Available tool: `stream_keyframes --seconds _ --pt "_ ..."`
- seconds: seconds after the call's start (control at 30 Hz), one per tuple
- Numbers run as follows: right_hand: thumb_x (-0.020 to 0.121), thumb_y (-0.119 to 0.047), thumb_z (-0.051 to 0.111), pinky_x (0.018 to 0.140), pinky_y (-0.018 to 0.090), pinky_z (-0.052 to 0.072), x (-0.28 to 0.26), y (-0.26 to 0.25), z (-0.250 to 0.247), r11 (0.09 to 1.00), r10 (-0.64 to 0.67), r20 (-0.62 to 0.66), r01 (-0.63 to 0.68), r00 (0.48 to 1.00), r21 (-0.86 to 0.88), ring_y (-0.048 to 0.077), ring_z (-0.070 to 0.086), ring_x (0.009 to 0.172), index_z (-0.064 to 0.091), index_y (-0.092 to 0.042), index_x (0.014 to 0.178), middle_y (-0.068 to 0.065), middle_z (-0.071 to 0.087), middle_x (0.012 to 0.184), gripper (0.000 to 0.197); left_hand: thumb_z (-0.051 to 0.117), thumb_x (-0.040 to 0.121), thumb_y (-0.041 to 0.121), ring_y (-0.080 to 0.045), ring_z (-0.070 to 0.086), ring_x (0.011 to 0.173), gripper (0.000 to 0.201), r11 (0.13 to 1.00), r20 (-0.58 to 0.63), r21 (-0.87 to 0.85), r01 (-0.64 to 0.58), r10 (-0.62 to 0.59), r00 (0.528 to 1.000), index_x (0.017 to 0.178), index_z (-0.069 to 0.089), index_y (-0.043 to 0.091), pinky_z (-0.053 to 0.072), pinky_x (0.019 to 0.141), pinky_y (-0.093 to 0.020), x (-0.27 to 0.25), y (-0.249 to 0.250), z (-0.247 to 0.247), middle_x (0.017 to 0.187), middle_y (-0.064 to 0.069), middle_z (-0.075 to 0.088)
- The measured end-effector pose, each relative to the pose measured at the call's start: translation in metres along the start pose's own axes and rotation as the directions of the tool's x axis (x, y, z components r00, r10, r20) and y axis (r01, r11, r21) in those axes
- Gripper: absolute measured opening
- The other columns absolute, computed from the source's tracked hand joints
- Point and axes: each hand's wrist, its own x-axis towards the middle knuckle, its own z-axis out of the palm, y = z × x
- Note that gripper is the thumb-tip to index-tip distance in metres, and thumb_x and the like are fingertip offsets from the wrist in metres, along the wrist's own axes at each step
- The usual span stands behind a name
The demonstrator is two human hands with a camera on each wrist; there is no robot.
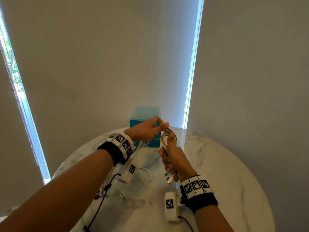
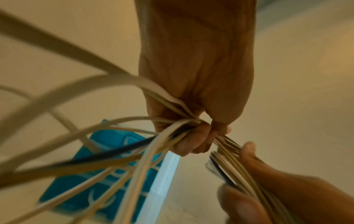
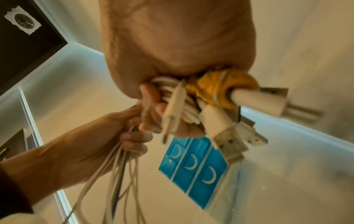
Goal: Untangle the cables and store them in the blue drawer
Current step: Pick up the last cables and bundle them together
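We are standing over the round marbled bench (image 1: 217, 164), where the blue drawer unit (image 1: 136, 123) is sitting at the far edge against the wall, its three fronts closed in the right wrist view. Both hands are raised above the bench in front of that unit, sharing one bundle of cables (image 1: 168, 139), mostly white with one dark strand. Our right hand (image 1: 175, 158) is wrapping its grip around the lower part of the bundle, with the plug ends (image 3: 228, 136) and a yellow tie (image 3: 220, 86) sticking out below the fist. Our left hand (image 1: 147, 129) is pinching the top loop of the cables, just above the right grip, while loose strands are trailing down from it toward the bench.
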Motion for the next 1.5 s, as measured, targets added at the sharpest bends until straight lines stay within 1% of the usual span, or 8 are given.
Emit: stream_keyframes --seconds 0.2,0.43,0.57,0.63,0.77,0.9,1.2,1.5 --pt "0.093 -0.090 0.023 0.045 0.024 0.037 0.005 -0.002 -0.018 0.980 -0.029 -0.277 0.083 0.960 0.183 0.015 0.040 0.042 0.075 -0.008 0.082 0.002 0.047 0.053 0.098 0.029 0.106 0.072 -0.011 0.065 0.070 0.060 1.000 0.011 -0.015 0.007 -0.007 1.000 0.138 0.042 0.023 0.055 0.067 -0.027 -0.014 0.006 0.034 0.091 0.000 0.068" --pt "0.087 -0.094 0.029 0.046 0.023 0.035 0.007 -0.003 -0.028 0.934 0.034 -0.296 0.076 0.954 0.349 0.014 0.039 0.042 0.080 -0.019 0.093 0.000 0.042 0.053 0.091 0.013 0.116 0.052 -0.013 0.050 0.060 0.066 0.981 0.027 0.189 0.048 -0.054 0.998 0.111 0.063 0.009 0.042 0.045 -0.016 -0.015 0.031 0.065 0.076 -0.006 0.058" --pt "0.080 -0.090 0.060 0.049 0.029 0.041 0.007 -0.007 -0.029 0.964 0.031 -0.321 0.057 0.947 0.261 0.017 0.044 0.039 0.058 -0.015 0.053 0.004 0.047 0.047 0.080 0.011 0.118 0.047 -0.016 0.063 0.089 0.070 0.972 0.074 0.236 0.004 -0.022 0.997 0.133 0.064 0.004 0.050 0.089 -0.029 -0.013 0.037 0.072 0.115 -0.014 0.072" --pt "0.084 -0.075 0.074 0.049 0.029 0.043 0.009 -0.005 -0.031 0.962 0.021 -0.325 0.069 0.945 0.264 0.016 0.046 0.040 0.063 -0.013 0.058 0.005 0.054 0.050 0.068 0.014 0.119 0.040 -0.020 0.066 0.103 0.062 0.966 0.112 0.255 -0.044 0.016 0.994 0.128 0.064 0.006 0.048 0.092 -0.028 -0.014 0.038 0.073 0.126 -0.014 0.069" --pt "0.095 -0.061 0.072 0.045 0.027 0.043 0.011 -0.003 -0.042 0.923 -0.022 -0.328 0.145 0.945 0.356 0.015 0.048 0.046 0.083 -0.019 0.094 0.009 0.062 0.061 0.044 0.021 0.112 0.063 -0.013 0.060 0.070 0.067 0.987 0.250 0.159 0.000 -0.040 0.967 0.107 0.066 0.014 0.055 0.067 -0.024 -0.015 0.027 0.071 0.091 -0.006 0.069" --pt "0.097 -0.055 0.073 0.044 0.026 0.037 0.012 -0.001 -0.062 0.797 0.042 -0.409 0.216 0.912 0.564 0.011 0.039 0.043 0.079 -0.014 0.098 -0.001 0.048 0.058 0.042 0.052 0.110 0.049 -0.014 0.067 0.090 0.030 0.962 0.356 0.254 -0.105 0.008 0.935 0.110 0.064 0.022 0.056 0.085 -0.030 -0.023 0.010 0.055 0.099 0.000 0.069" --pt "0.096 -0.061 0.070 0.043 0.025 0.036 0.012 -0.008 -0.063 0.714 -0.011 -0.480 0.343 0.877 0.611 0.010 0.039 0.042 0.075 -0.017 0.097 -0.004 0.044 0.055 0.044 0.073 0.097 0.041 -0.009 0.064 0.098 0.018 0.780 0.088 0.605 -0.161 0.135 0.987 0.113 0.068 0.034 0.056 0.086 -0.037 -0.012 -0.010 0.019 0.108 0.015 0.070" --pt "0.101 -0.059 0.064 0.041 0.022 0.037 0.004 -0.010 -0.092 0.563 0.044 -0.531 0.418 0.846 0.713 0.008 0.037 0.040 0.068 -0.021 0.089 -0.006 0.040 0.054 0.040 0.071 0.097 0.058 -0.018 0.057 0.068 0.040 0.988 0.012 -0.147 -0.041 0.043 0.999 0.089 0.079 0.019 0.050 0.064 -0.027 -0.035 -0.049 -0.020 0.076 -0.006 0.065"
